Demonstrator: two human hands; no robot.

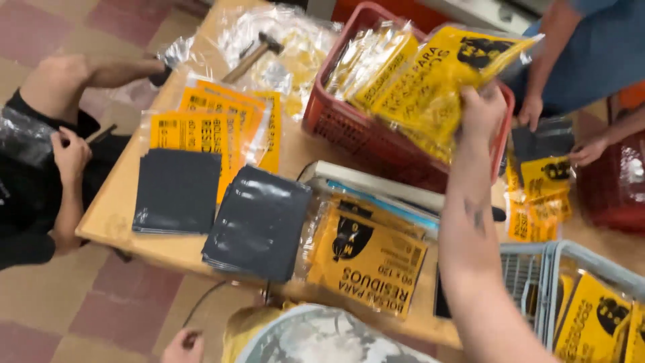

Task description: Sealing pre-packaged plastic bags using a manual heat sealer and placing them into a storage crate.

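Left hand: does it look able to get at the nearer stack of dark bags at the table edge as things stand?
Probably yes. The left hand sits low, just below the table's near edge, and looks empty. The nearer stack of dark bags overhangs that edge, with nothing lying on it.

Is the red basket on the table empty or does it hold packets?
It holds packets: yellow bag packets stand inside the red basket, and the right hand grips another above it.
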